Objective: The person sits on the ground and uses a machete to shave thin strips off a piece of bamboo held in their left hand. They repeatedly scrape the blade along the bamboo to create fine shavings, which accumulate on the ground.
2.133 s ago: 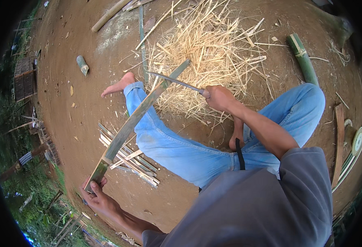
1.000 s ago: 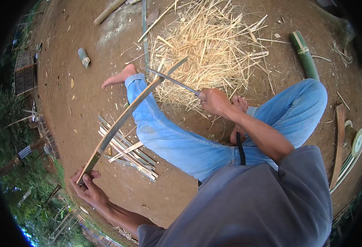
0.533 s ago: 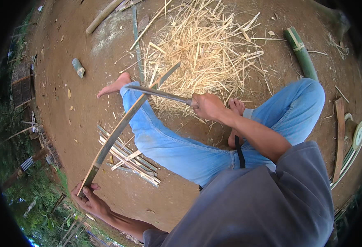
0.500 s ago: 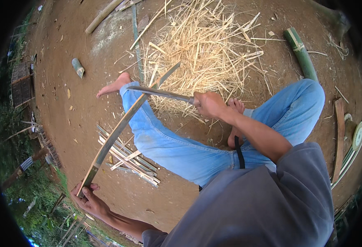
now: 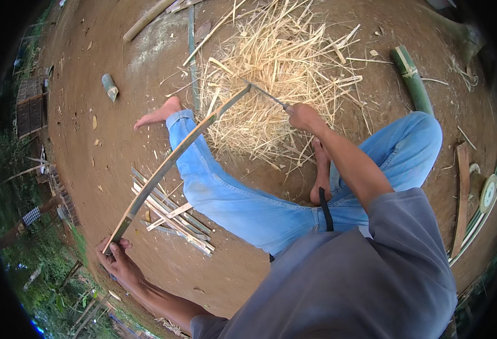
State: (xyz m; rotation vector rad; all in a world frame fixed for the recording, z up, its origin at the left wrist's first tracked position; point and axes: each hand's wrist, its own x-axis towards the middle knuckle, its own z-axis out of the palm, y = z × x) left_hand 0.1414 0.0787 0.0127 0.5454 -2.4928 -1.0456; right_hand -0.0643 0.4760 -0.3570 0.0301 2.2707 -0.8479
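My left hand (image 5: 116, 261) is closed around the near end of a long bamboo strip (image 5: 158, 176), which slants up and away over my outstretched leg. In my right hand (image 5: 306, 118) is the handle of a knife (image 5: 270, 97), its blade edge-on and thin in this view. The blade meets or overlaps the strip's far tip; whether they touch I cannot tell. Beneath both lies a heap of pale bamboo shavings (image 5: 277, 73).
Split bamboo strips (image 5: 182, 217) lie in a loose pile beside my outstretched leg. A green bamboo section (image 5: 412, 79) rests beyond my right knee, a short bamboo piece (image 5: 109, 87) on the left. At the far right are a flat wooden board (image 5: 461, 198) and a round disc (image 5: 487, 193).
My right hand has moved away from me and to the right, carrying the knife from the strip's upper length to its far tip. My left hand has shifted slightly away.
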